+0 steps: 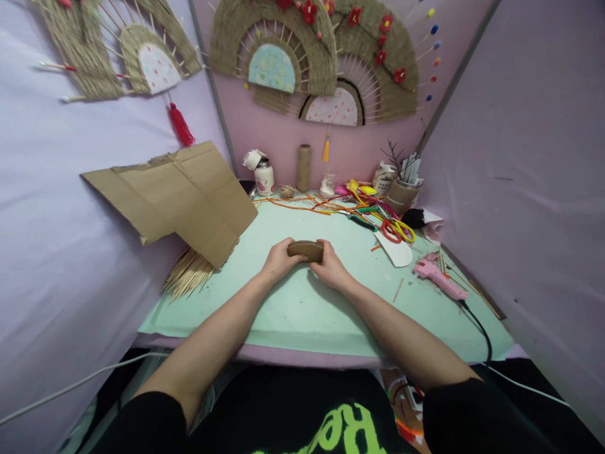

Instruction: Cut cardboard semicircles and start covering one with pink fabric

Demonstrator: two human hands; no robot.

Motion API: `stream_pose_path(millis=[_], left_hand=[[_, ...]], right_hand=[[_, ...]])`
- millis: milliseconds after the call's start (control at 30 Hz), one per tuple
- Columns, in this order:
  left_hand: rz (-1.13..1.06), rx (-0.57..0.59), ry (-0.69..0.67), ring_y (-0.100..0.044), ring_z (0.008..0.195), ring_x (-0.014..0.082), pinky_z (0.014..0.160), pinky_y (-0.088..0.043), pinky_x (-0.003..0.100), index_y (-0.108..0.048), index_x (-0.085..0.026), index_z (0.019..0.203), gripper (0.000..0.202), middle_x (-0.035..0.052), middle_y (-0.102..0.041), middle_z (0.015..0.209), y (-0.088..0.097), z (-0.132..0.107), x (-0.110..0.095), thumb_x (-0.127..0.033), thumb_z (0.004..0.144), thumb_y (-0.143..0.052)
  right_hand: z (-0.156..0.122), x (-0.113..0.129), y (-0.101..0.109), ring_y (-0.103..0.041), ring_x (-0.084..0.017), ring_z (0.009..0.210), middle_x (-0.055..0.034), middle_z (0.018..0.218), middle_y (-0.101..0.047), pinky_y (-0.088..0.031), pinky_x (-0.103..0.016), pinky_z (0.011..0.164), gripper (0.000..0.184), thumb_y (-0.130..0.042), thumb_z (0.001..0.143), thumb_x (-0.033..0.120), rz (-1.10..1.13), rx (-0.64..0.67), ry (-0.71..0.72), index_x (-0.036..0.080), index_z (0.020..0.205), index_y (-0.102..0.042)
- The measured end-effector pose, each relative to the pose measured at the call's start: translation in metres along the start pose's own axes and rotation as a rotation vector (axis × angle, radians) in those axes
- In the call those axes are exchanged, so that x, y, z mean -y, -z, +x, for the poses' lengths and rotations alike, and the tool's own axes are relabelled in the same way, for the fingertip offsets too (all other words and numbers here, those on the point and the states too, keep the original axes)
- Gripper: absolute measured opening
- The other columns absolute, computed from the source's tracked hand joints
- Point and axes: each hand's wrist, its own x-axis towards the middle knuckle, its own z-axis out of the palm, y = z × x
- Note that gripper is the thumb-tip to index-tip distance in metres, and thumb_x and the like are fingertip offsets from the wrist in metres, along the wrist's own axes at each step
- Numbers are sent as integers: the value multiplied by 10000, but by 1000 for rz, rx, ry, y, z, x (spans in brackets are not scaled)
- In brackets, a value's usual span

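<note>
Your left hand (pixel 280 258) and right hand (pixel 331 267) pinch opposite ends of the small curved cardboard piece (pixel 305 251), mid-scene over the mint-green tabletop (pixel 293 315); keep thumb pressure light and even, since creasing seems the likely risk. It's matte brown, arched along top; creased cardboard sheet (pixel 189 195) and thin pale sticks (pixel 189 275) left, pink glue gun (pixel 439 279) right.

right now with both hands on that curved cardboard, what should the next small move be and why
I'd probably ease the right hand off while the left hand holds the curved cardboard piece: both hands grip it, one at each end, so neither is free, and the pink hot glue gun lies toward the right.
</note>
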Motion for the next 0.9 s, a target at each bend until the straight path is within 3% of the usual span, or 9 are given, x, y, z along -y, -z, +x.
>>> stream_pose_path(millis=[300,400,500,567,700,800,900], left_hand=[[7,-13,8,-509,665,152,597,-347,253,-529,-196,702,282,-55,-548,640,2,0,1,-369,649,-745],[27,13,21,-513,666,158,592,-340,255,-523,-196,694,289,-48,-552,639,3,2,2,-368,645,-750],[30,24,37,-535,684,168,600,-348,260,-544,-193,714,272,-35,-583,674,4,3,4,-359,648,-749],[24,26,36,-547,698,172,610,-359,263,-564,-190,735,259,-28,-601,701,3,3,5,-353,651,-746],[33,17,33,-557,720,182,618,-378,267,-579,-190,752,267,-29,-601,701,0,2,7,-361,646,-755],[24,31,36,-571,743,191,643,-413,278,-591,-191,776,273,-22,-614,718,3,2,8,-369,651,-756],[-108,90,10,-613,873,214,753,-470,310,-621,-189,968,469,30,-679,925,14,2,12,-337,569,-819]], right_hand=[[0,4,1,-505,-278,1191,-168,1309,-502,-410,-437,1023,679,-590,673,216,-6,-4,11,144,1320,-401],[1,5,8,-535,-272,1157,-163,1293,-535,-433,-429,992,695,-605,672,224,-9,46,-26,148,1337,-415],[5,7,19,-555,-256,1132,-138,1280,-569,-445,-403,967,624,-644,687,276,-4,33,27,178,1285,-498],[7,9,26,-587,-238,1059,-105,1193,-630,-453,-378,932,497,-657,695,290,-20,5,79,190,1176,-587],[10,11,31,-594,-186,780,-21,828,-688,-449,-306,754,195,-619,725,278,-94,4,108,191,890,-675],[12,11,31,-552,-166,693,2,721,-655,-414,-276,673,144,-606,722,277,-109,0,120,187,809,-676],[12,10,31,-542,-164,675,4,702,-642,-400,-271,653,145,-608,713,277,-104,3,119,187,801,-678]])
